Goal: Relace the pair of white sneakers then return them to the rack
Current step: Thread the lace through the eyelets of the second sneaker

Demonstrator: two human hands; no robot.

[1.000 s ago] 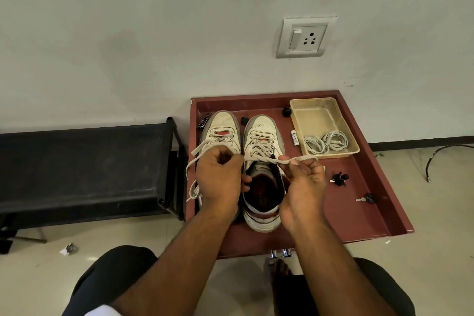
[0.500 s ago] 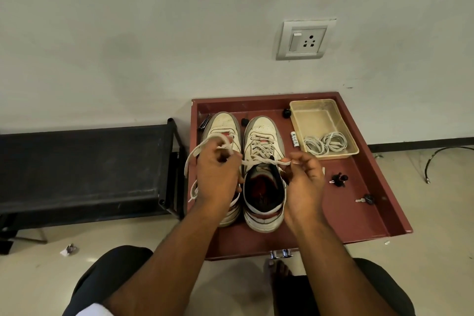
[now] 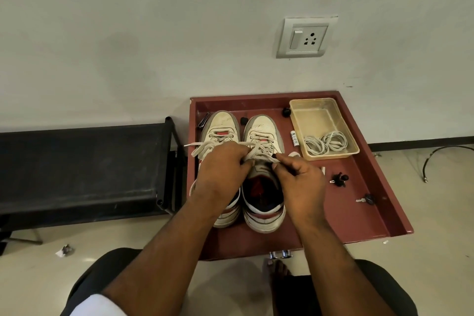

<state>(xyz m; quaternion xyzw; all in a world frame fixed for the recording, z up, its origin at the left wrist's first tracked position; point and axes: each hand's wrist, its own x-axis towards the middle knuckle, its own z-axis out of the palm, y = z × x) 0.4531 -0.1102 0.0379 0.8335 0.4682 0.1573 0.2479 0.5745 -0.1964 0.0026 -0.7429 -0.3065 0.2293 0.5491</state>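
Note:
Two white sneakers stand side by side, toes to the wall, on a dark red tray [image 3: 359, 213]. The right sneaker [image 3: 264, 136] is laced over its tongue; the left sneaker [image 3: 220, 123] is partly hidden under my left hand. My left hand [image 3: 220, 169] grips the off-white lace [image 3: 202, 149], whose loose loops trail to the left. My right hand [image 3: 300, 179] pinches the other lace end just over the right sneaker's upper eyelets. Both hands meet above the right sneaker's tongue.
A beige plastic box [image 3: 320, 115] holding coiled white laces sits at the tray's back right. Small black knobs [image 3: 339, 179], a key [image 3: 366, 199] and a small white tube [image 3: 294, 138] lie on the tray. A black shoe rack [image 3: 77, 167] stands to the left. A wall socket [image 3: 305, 37] is above.
My hands have drawn together over the right sneaker's tongue. The lace that was stretched taut between them is now gathered short, and its loose end swings out to the left.

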